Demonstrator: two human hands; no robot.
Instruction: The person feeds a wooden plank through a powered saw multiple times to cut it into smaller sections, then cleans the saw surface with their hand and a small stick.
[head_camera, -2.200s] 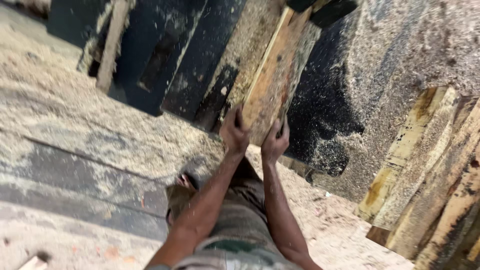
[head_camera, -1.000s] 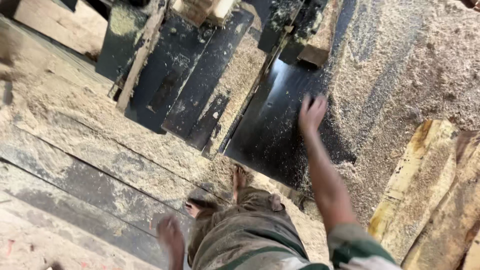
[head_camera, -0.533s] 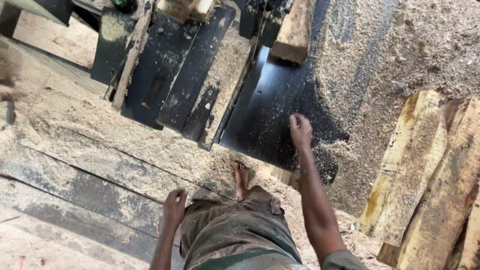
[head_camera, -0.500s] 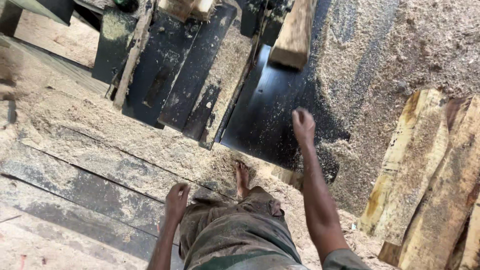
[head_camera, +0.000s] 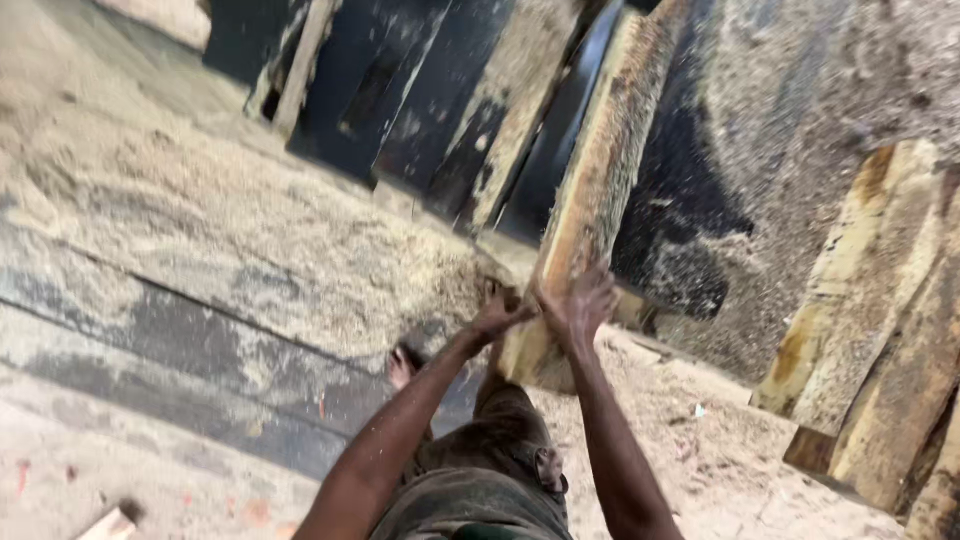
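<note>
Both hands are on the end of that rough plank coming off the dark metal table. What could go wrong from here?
Three risks, judged from this view:
1. The plank looks rough-sawn, and the left hand and right hand are bare: splinters are likely.
2. A bare foot stands below the held end; a slipped grip could drop the plank onto it.
3. Sawdust covers the floor, so footing may slide.
</note>
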